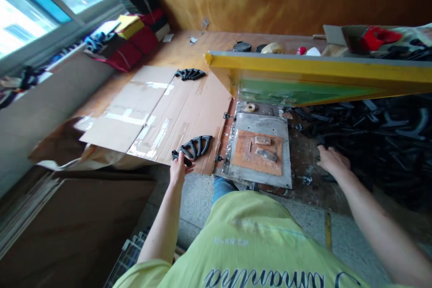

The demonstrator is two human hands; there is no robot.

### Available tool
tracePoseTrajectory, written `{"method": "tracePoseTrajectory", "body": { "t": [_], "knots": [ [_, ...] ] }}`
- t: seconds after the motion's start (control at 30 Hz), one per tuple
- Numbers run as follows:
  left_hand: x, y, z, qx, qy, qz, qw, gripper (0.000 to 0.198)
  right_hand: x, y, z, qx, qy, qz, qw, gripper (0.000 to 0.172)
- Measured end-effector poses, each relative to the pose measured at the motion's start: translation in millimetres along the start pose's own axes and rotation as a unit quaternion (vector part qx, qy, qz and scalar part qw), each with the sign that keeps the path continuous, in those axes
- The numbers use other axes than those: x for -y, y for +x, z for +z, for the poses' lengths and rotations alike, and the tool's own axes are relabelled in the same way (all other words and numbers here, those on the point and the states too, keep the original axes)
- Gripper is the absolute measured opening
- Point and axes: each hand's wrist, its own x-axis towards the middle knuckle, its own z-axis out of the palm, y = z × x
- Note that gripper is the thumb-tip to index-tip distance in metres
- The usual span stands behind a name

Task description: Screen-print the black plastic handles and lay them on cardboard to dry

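My left hand (178,167) grips the near end of a stack of black curved, arched pieces (195,147), which rests on a taped cardboard sheet (158,117). A second black stack (190,74) lies farther along the cardboard. My right hand (332,160) is palm down at the edge of a large heap of similar black pieces (371,144), its fingertips among them. Whether it has hold of a piece is hidden. Between my hands lies a metal plate (258,148) with an orange-brown pad (258,153) on it.
A yellow-framed printing screen (320,65) stands raised on hinges above the plate. Behind it, a wooden table (189,49) carries small containers and a box with a red object (380,38). Folded red and black cloth (131,42) lies by the window. A brown board (74,229) leans lower left.
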Motion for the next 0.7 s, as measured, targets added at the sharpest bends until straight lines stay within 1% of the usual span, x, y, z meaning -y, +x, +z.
{"method": "tracePoseTrajectory", "body": {
  "t": [0.07,0.1,0.13,0.2,0.23,0.3,0.33,0.37,0.43,0.5,0.53,0.57,0.6,0.63,0.67,0.7],
  "knots": [
    [12.6,23.4,-16.0,-0.039,0.069,-0.028,0.996,0.058,-26.9,10.4,16.2,0.014,0.012,0.008,1.0,0.015],
    [17.0,32.9,-19.0,-0.046,0.097,-0.037,0.994,0.061,-33.4,12.1,20.9,0.002,0.027,-0.004,1.0,0.011],
    [19.7,41.1,-19.4,-0.048,0.12,-0.042,0.991,0.063,-35.8,12.5,22.0,-0.019,0.044,-0.021,0.999,0.013],
    [20.1,54.3,-16.3,-0.048,0.166,-0.047,0.984,0.066,-30.6,11.0,13.4,-0.051,0.078,-0.045,0.995,0.012],
    [18.2,59.4,-14.4,-0.047,0.192,-0.047,0.979,0.067,-24.0,9.4,4.6,-0.06,0.1,-0.05,0.992,0.012],
    [11.9,66.5,-12.8,-0.04,0.239,-0.045,0.969,0.069,-5.0,4.2,-17.2,-0.073,0.171,-0.061,0.981,0.028],
    [8.3,68.3,-13.4,-0.034,0.258,-0.044,0.964,0.069,7.1,0.2,-27.6,-0.083,0.221,-0.073,0.969,0.034],
    [4.8,68.6,-14.8,-0.029,0.276,-0.045,0.96,0.07,20.8,-4.8,-36.2,-0.097,0.275,-0.091,0.952,0.037],
    [-0.3,64.4,-17.9,-0.028,0.309,-0.043,0.95,0.069,51.7,-16.9,-45.0,-0.133,0.375,-0.148,0.905,0.032],
    [-0.9,52.8,-18.0,-0.054,0.341,-0.033,0.938,0.067,84.2,-29.3,-41.9,-0.165,0.433,-0.219,0.859,0.024],
    [1.0,44.4,-15.7,-0.084,0.356,-0.017,0.931,0.067,99.4,-34.6,-36.6,-0.176,0.445,-0.251,0.841,0.022],
    [4.3,34.7,-11.4,-0.121,0.371,0.017,0.921,0.067,113.0,-39.0,-29.8,-0.183,0.448,-0.28,0.829,0.021],
    [8.8,24.4,-5.1,-0.155,0.385,0.068,0.907,0.067,124.7,-42.3,-22.0,-0.187,0.443,-0.303,0.823,0.021],
    [13.9,14.2,3.0,-0.179,0.399,0.131,0.89,0.066,134.2,-44.7,-14.0,-0.188,0.432,-0.32,0.822,0.023],
    [19.1,5.1,12.4,-0.189,0.412,0.196,0.87,0.064,141.7,-46.2,-6.5,-0.189,0.416,-0.334,0.824,0.025],
    [23.8,-2.2,22.8,-0.186,0.424,0.253,0.85,0.063,147.3,-47.1,0.2,-0.188,0.397,-0.346,0.829,0.027]
  ]
}}
